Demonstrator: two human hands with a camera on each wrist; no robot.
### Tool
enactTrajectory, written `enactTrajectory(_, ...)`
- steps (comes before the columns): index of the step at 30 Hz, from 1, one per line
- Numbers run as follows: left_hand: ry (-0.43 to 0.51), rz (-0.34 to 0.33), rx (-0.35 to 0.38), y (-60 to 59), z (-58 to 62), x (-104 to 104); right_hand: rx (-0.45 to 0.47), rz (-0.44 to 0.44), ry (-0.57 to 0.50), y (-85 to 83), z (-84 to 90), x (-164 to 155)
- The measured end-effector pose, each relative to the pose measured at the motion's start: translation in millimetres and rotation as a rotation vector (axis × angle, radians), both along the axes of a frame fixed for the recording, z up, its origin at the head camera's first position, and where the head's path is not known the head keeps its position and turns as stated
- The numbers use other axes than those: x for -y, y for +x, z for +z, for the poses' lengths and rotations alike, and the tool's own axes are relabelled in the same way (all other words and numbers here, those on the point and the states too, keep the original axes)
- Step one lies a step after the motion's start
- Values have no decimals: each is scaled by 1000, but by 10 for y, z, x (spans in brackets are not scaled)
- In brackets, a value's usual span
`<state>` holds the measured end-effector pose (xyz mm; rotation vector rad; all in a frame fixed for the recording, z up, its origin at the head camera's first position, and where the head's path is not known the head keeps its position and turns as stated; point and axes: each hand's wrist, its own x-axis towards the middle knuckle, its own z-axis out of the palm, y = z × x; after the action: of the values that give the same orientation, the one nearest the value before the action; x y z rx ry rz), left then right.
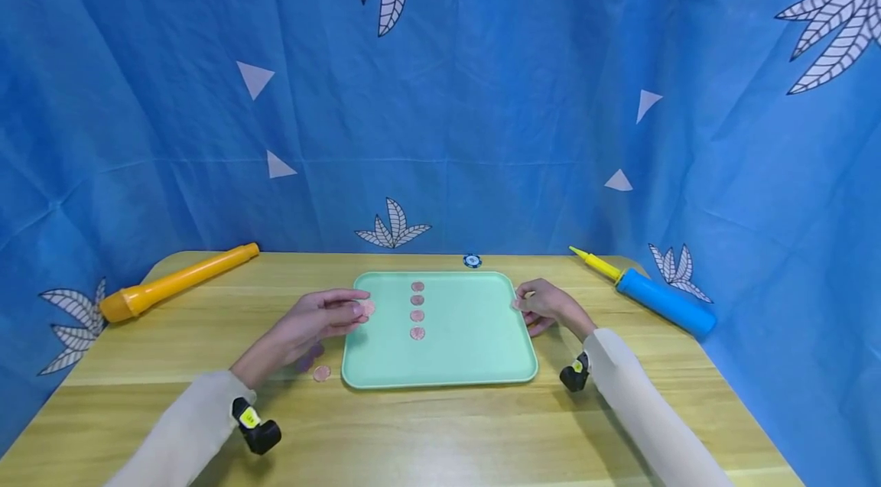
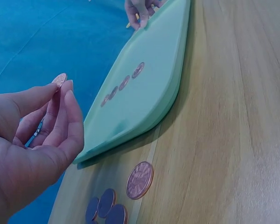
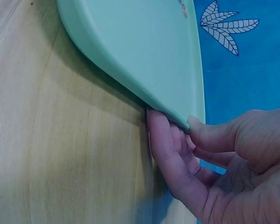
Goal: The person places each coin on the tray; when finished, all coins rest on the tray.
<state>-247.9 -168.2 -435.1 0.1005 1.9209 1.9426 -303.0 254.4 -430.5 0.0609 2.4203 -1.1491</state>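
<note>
My left hand (image 1: 318, 323) pinches a copper-coloured coin (image 2: 59, 80) between thumb and fingertips, held up over the left edge of a light green tray (image 1: 475, 334). On the tray, several similar coins (image 1: 417, 316) lie in a straight row left of its middle. The right hand (image 1: 547, 305) grips the tray's right rim, thumb on top and fingers curled at the underside, as the right wrist view shows. Below the left hand, a loose coin (image 2: 140, 180) rests on the wood near the tray's corner, with several more coins (image 2: 107, 203) grouped beside it, partly cut off by the frame.
The wooden table (image 1: 440, 433) ends at a blue patterned curtain (image 1: 482, 105). Behind the tray lies a blue and white poker chip (image 1: 472, 261). An orange plastic bat (image 1: 182, 280) lies at the left edge, and a blue hand pump (image 1: 664, 300) with a yellow nozzle at the right edge.
</note>
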Motion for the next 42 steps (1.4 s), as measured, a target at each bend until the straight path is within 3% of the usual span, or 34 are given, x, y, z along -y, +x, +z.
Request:
enactTrajectory(5, -39, -37, -37, 9, -16, -91, 3, -2, -8, 11, -2, -11)
enactTrajectory(11, -93, -44, -23, 23, -53, -232, 10, -10, -8, 13, -33, -17)
enactTrajectory(16, -82, -62, -38, 35, -70, -345, -1, -12, -23, 11, -41, -15)
enactTrajectory(23, -145, -108, -127, 58, -105, -492, -7, -8, -6, 9, -43, -20)
enactTrajectory(29, -193, -132, -158, 98, -149, -659, -7, -17, -5, 8, -49, -18)
enactTrajectory(33, -244, -159, -232, 123, -178, -740, -3, -18, -6, 4, -55, -18)
enactTrajectory(38, -388, -186, -365, 133, -209, -807, -1, -16, -7, -1, -51, -19)
enactTrajectory(42, -450, -188, -401, 139, -208, -827, -3, -7, -12, -5, -38, -17)
